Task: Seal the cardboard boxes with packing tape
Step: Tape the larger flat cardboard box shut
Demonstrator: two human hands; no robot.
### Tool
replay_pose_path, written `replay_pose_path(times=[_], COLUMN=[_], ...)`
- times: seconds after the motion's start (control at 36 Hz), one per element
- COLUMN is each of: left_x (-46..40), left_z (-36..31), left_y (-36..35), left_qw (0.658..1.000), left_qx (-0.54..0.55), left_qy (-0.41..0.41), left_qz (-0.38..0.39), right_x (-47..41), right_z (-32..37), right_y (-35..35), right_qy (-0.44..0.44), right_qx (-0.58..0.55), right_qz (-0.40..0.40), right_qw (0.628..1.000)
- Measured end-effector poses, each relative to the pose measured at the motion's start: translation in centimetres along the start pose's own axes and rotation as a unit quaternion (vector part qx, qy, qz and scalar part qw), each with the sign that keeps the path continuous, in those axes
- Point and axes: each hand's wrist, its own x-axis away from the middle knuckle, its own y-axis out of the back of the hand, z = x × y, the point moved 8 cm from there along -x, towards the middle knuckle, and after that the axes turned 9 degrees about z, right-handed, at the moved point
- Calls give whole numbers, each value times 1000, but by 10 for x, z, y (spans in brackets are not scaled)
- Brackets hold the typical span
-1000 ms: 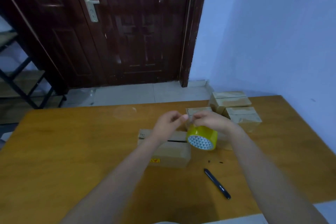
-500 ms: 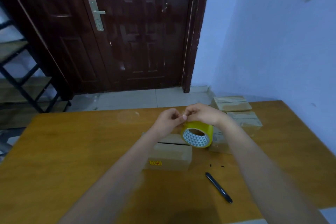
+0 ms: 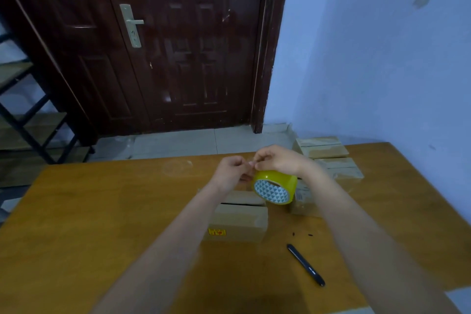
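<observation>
While my right hand (image 3: 276,162) grips the tape roll (image 3: 275,186) mid-frame, left hand (image 3: 233,169) pinching its end, I risk the film tearing or re-sticking.

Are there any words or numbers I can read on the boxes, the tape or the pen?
Nothing here can be read clearly.
Yellow sticker on the front of the nearest cardboard box: red marks, too blurred to read.
White label on the box behind the tape roll: print too small to read.
Tape roll core: only a triangle pattern, no words.
Pen: no text visible.
</observation>
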Motion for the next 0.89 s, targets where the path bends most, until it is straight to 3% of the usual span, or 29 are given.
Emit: replay_pose_path(times=[0.14,0.25,0.39,0.47,0.53,0.64,0.72,0.89], left_x=[0,-2,-1,-2,-4,-2,2,6], left_z=[2,11,11,7,4,-6,-15,-6], left_y=[15,30,25,13,9,23,30,35], left_qw=[997,978,937,916,927,975,989,990], left_qx=[45,166,320,376,350,191,120,88], left_qy=[34,92,133,140,134,90,58,68], left_qz=[-55,-92,-44,-10,-14,-64,-69,-86], right_x=[6,18,26,26,27,30,34,30], right_z=[-3,5,10,10,11,9,5,4], right_y=[3,14,21,26,26,22,21,18], right_qy=[-13,34,161,199,197,196,197,143], right_qx=[-50,-129,-314,-369,-373,-375,-402,-303], right_qz=[-52,-88,-89,-112,-134,-136,-124,-95], right_qw=[997,987,931,901,897,896,886,938])
